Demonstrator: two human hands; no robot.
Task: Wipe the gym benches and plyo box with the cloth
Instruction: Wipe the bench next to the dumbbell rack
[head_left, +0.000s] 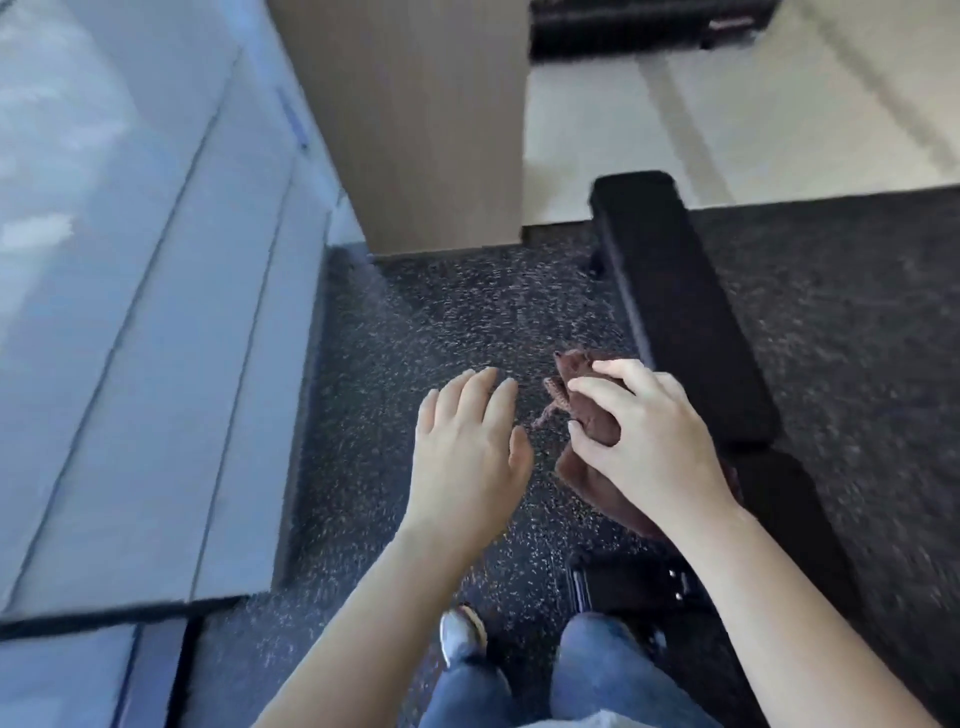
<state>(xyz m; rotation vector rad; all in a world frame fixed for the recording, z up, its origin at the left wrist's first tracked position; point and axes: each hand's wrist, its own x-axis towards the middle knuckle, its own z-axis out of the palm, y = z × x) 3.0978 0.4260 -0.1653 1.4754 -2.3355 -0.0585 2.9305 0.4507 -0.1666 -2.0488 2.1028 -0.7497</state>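
Underfoot we have black rubber flooring (415, 322), rough-looking and flecked all over with small pale and tan specks. To our right a long black bench (675, 291) runs away from us. Its padded top is flat and narrow with rounded corners, and a gap splits it into a far pad and a nearer pad. Low down by our legs, part of its dark metal frame (623, 582) shows a couple of small bright bolts.

Our right hand (649, 431) grips the brown cloth (582, 364). The fingers (613, 369) are curled over the bunched top of it, and the rest hangs below the palm. The cloth is soft and crumpled, with a frayed corner sticking out to the left. It sits just beside the bench's left edge, near the gap between the pads. We cannot tell whether it touches the padding.

Our left hand (462, 447) holds nothing. It hovers palm down over the floor with its fingers (478, 395) straight and close together, just to the left of the cloth.

Ahead stands a square column (415, 130) with a smooth tan wood-grain face. Grey panelled glazing (130, 260) slants along the left side. Past the bench lies a pale smooth floor (727, 130). Blue jeans (608, 670) and one grey shoe (460, 631) show below.
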